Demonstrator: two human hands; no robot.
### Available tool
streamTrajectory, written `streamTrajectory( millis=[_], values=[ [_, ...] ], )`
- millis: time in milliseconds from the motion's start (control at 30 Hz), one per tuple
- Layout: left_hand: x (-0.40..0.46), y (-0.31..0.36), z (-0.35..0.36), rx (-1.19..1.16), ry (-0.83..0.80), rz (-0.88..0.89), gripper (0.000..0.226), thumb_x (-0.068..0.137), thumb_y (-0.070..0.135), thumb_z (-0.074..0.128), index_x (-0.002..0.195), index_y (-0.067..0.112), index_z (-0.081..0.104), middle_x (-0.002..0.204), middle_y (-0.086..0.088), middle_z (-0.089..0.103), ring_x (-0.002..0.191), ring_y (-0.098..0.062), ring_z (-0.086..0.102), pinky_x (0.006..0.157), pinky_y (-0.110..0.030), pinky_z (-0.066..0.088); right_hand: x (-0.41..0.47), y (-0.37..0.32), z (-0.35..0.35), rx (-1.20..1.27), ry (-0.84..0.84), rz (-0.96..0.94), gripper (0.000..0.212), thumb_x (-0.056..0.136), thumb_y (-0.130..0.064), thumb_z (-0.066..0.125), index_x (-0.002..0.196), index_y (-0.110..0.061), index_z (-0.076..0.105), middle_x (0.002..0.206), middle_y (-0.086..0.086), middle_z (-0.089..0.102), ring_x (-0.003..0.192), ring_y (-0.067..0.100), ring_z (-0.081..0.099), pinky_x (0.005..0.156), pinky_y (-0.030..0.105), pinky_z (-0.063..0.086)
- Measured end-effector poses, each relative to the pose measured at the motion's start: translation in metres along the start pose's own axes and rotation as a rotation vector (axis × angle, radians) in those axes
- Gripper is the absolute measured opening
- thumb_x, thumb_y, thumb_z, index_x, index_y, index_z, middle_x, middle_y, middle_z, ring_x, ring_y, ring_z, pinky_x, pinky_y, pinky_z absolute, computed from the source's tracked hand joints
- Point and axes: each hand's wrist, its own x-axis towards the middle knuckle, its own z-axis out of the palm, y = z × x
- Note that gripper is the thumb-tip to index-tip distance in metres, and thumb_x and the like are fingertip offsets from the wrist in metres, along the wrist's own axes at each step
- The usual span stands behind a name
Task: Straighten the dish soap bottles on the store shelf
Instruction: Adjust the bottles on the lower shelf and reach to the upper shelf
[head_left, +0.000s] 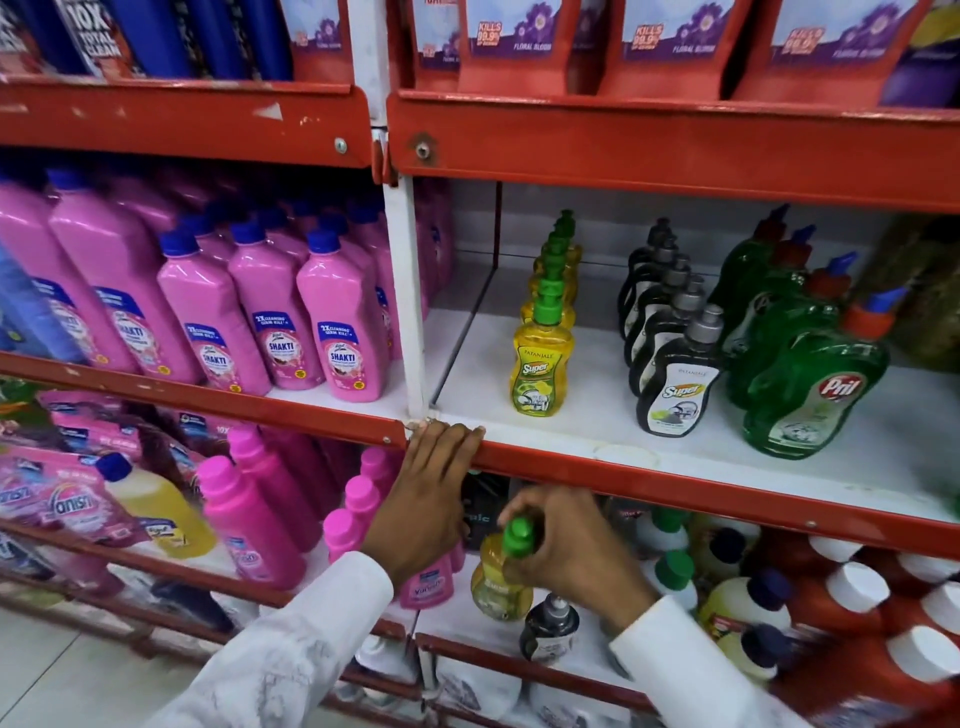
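Fingers (540, 501) of the right hand (566, 551) grip the green-capped neck of a yellow dish soap bottle (498, 587) at 6 o'clock, below the table (675, 483) edge. The left hand (431, 493) rests at 10 o'clock of it, fingers extended over that edge.

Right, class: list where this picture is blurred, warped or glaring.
Head view: the red bottles at lower right smear with blur; head view: the red shelf edge bows from the wide lens; head view: sheen streaks the pink bottles, while the front yellow bottle reads sharp.
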Motion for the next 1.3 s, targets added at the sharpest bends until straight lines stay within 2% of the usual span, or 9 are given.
streamTrajectory(
  millis=[167,367,467,700,867,967,1133,1233,1300],
  values=[
    [0.0,0.003,0.005,-0.014,0.011,-0.02,0.083,0.074,0.016,0.064,0.149,0.015,0.028,0.143,-0.011,0.045,0.139,-0.035,0.036,0.122,-0.055,0.022,-0.013,-0.05,-0.088,0.176,0.224,-0.11,0.042,0.053,-0.015,0.086,0.092,-0.025,0.073,0.084,-0.005,0.078,0.061,0.001,0.065,0.063,0.017,0.053],
    [-0.002,0.007,0.006,-0.068,0.009,-0.061,0.083,0.078,0.019,0.062,0.151,0.017,0.023,0.151,-0.011,0.038,0.147,-0.034,0.024,0.125,-0.053,0.015,0.011,-0.082,-0.144,0.092,0.35,-0.204,0.044,0.056,-0.024,0.089,0.096,-0.023,0.072,0.086,-0.007,0.077,0.07,0.001,0.071,0.066,0.019,0.058],
    [-0.003,0.007,0.005,-0.105,0.005,-0.071,0.084,0.08,0.019,0.062,0.153,0.018,0.021,0.154,-0.009,0.034,0.15,-0.031,0.017,0.127,-0.05,0.01,0.038,-0.083,-0.148,0.015,0.346,-0.194,0.046,0.056,-0.024,0.092,0.098,-0.02,0.073,0.088,-0.006,0.076,0.074,0.001,0.071,0.063,0.013,0.055],
    [-0.007,0.011,0.004,-0.156,0.007,-0.064,0.09,0.079,0.018,0.061,0.154,0.017,0.012,0.159,-0.009,0.023,0.153,-0.029,0.004,0.126,-0.045,0.007,0.085,-0.061,-0.136,-0.03,0.218,-0.139,0.043,0.062,-0.022,0.091,0.099,-0.02,0.071,0.096,-0.004,0.073,0.093,0.01,0.069,0.067,0.014,0.049],
    [-0.006,0.019,0.003,-0.068,0.007,-0.098,0.091,0.076,0.024,0.062,0.153,0.013,0.016,0.156,-0.014,0.03,0.151,-0.034,0.011,0.124,-0.056,0.015,0.092,-0.056,-0.133,-0.007,0.17,-0.152,0.045,0.066,-0.02,0.089,0.106,-0.021,0.068,0.105,-0.002,0.073,0.1,0.012,0.068,0.087,0.029,0.057],
    [0.0,0.03,0.001,0.018,0.032,-0.131,0.083,0.074,0.029,0.062,0.148,0.009,0.03,0.149,-0.015,0.04,0.146,-0.04,0.027,0.122,-0.063,0.016,0.087,-0.052,-0.132,-0.043,0.16,-0.172,0.048,0.071,-0.022,0.086,0.115,-0.025,0.067,0.11,-0.002,0.072,0.101,0.013,0.067,0.093,0.035,0.057],
    [0.007,0.047,0.008,-0.12,0.119,-0.139,0.067,0.08,0.026,0.059,0.141,0.006,0.038,0.14,-0.016,0.048,0.14,-0.034,0.034,0.124,-0.05,0.022,0.056,-0.041,-0.125,-0.048,0.353,-0.204,0.061,0.072,-0.026,0.085,0.127,-0.03,0.059,0.117,-0.006,0.069,0.098,0.013,0.061,0.088,0.029,0.051],
    [0.008,0.05,0.012,-0.12,0.138,-0.149,0.067,0.079,0.023,0.062,0.139,0.004,0.039,0.137,-0.019,0.048,0.138,-0.036,0.034,0.124,-0.044,0.017,0.016,-0.024,-0.109,-0.046,0.638,-0.287,0.038,0.075,-0.024,0.08,0.111,-0.026,0.067,0.106,-0.012,0.067,0.092,0.011,0.054,0.083,0.019,0.043],
    [0.009,0.051,0.013,-0.099,0.128,-0.149,0.068,0.078,0.022,0.062,0.138,0.002,0.039,0.135,-0.021,0.048,0.136,-0.039,0.036,0.123,-0.049,0.021,-0.009,-0.005,-0.086,0.014,0.715,-0.278,0.021,0.076,-0.019,0.078,0.094,-0.025,0.068,0.093,-0.013,0.066,0.08,0.009,0.051,0.073,0.014,0.039]
  ],
)
